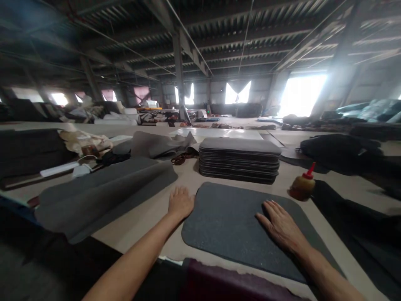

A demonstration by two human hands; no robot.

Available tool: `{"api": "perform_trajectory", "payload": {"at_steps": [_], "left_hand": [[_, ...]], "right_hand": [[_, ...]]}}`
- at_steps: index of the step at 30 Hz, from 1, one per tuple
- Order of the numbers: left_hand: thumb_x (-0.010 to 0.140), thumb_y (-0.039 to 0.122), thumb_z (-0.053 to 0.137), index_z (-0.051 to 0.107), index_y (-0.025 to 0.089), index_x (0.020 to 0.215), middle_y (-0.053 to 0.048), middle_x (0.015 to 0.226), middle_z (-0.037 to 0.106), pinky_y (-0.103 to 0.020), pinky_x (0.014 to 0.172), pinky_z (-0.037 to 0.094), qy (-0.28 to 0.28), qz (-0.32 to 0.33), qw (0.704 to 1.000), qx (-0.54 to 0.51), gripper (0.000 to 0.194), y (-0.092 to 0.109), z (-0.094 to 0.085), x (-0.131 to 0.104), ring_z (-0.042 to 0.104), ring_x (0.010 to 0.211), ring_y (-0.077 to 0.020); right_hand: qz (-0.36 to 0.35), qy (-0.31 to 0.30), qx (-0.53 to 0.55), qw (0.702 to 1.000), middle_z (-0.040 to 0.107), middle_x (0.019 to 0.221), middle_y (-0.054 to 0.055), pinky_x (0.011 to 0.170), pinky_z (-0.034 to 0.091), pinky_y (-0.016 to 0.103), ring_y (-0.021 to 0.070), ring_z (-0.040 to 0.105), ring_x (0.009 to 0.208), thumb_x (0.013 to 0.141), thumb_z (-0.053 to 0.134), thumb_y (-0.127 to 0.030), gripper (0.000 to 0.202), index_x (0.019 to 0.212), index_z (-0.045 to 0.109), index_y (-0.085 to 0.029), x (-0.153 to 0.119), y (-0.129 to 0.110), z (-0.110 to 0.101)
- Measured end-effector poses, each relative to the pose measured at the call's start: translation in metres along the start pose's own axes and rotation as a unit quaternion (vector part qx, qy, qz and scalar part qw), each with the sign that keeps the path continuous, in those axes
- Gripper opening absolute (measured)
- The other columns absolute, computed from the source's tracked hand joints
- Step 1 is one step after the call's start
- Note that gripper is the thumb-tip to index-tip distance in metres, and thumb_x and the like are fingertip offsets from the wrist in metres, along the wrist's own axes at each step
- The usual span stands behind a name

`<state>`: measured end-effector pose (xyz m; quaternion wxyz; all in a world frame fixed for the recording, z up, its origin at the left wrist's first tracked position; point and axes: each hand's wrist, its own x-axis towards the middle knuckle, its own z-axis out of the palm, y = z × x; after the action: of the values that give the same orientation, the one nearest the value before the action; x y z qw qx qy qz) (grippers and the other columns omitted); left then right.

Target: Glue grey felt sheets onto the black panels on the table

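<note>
A dark grey mat (224, 228) with rounded corners lies flat on the table (131, 228), close to its front edge. The right hand (283, 225) rests open on the mat's right part, palm down, fingers stretched out. The left hand (181, 201), also open and palm down, is at the mat's left edge (whether it presses on the mat is hard to tell). Just behind the mat stands a stack of similar mats (239, 161), with a red-tipped bottle (302, 186) to its right. Left of the left hand lies a large grey sheet (103, 196).
</note>
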<state>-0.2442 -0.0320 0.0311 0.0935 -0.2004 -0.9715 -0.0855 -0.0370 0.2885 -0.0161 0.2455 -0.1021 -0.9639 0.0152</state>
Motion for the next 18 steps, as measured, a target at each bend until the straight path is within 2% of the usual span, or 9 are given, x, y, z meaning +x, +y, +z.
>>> {"api": "perform_trajectory", "payload": {"at_steps": [3,6,9,12,15,18], "left_hand": [[0.094,0.023,0.037,0.060,0.011,0.125,-0.018,0.136,0.057,-0.049,0.110,0.036,0.030,0.001,1.000,-0.009,0.040,-0.011,-0.008,0.005,0.045,0.133,-0.0328],[0.094,0.023,0.040,0.068,0.017,0.109,-0.013,0.118,0.066,-0.043,0.100,0.044,0.049,0.019,0.998,-0.034,0.032,-0.009,-0.012,0.009,0.056,0.117,-0.0293],[0.093,0.022,0.046,0.071,0.021,0.101,-0.008,0.108,0.068,-0.035,0.100,0.043,0.052,0.073,0.994,-0.059,0.026,-0.001,-0.011,0.009,0.057,0.110,-0.0239],[0.091,0.021,0.050,0.071,0.022,0.103,-0.005,0.108,0.067,-0.029,0.100,0.042,0.049,0.115,0.989,-0.073,0.024,0.008,-0.005,0.008,0.056,0.108,-0.0203],[0.090,0.021,0.050,0.070,0.021,0.100,-0.006,0.105,0.067,-0.030,0.096,0.045,0.054,0.094,0.991,-0.077,0.023,0.013,0.000,0.011,0.058,0.104,-0.0214],[0.087,0.024,0.048,0.069,0.018,0.094,-0.009,0.100,0.066,-0.034,0.091,0.048,0.057,0.075,0.992,-0.087,0.022,0.016,-0.004,0.015,0.059,0.100,-0.0246]], "right_hand": [[0.017,0.037,0.045,0.998,0.058,0.135,0.015,0.111,0.040,0.047,0.0319,0.047,0.131,0.099,0.037,-0.048,0.053,0.130,0.059,-0.011,0.002,-0.001,-0.007],[0.022,0.041,0.065,0.997,0.063,0.128,0.014,0.108,0.043,0.047,0.0315,0.051,0.124,0.098,0.039,-0.044,0.047,0.122,0.064,-0.012,0.003,0.000,-0.012],[0.013,0.028,0.072,0.997,0.065,0.124,0.012,0.107,0.043,0.046,0.0305,0.052,0.121,0.097,0.041,-0.040,0.041,0.112,0.070,-0.014,0.003,0.001,-0.012],[0.011,0.009,0.077,0.997,0.066,0.123,0.012,0.107,0.042,0.045,0.0300,0.052,0.121,0.097,0.041,-0.038,0.040,0.107,0.072,-0.015,0.003,0.001,-0.012],[0.022,0.000,0.097,0.995,0.066,0.123,0.012,0.107,0.042,0.045,0.0305,0.051,0.121,0.096,0.043,-0.038,0.039,0.106,0.073,-0.015,0.004,-0.002,-0.015],[0.041,-0.003,0.140,0.989,0.066,0.121,0.014,0.107,0.040,0.047,0.0318,0.050,0.120,0.095,0.046,-0.032,0.033,0.103,0.073,-0.015,0.006,-0.010,-0.025]]}}
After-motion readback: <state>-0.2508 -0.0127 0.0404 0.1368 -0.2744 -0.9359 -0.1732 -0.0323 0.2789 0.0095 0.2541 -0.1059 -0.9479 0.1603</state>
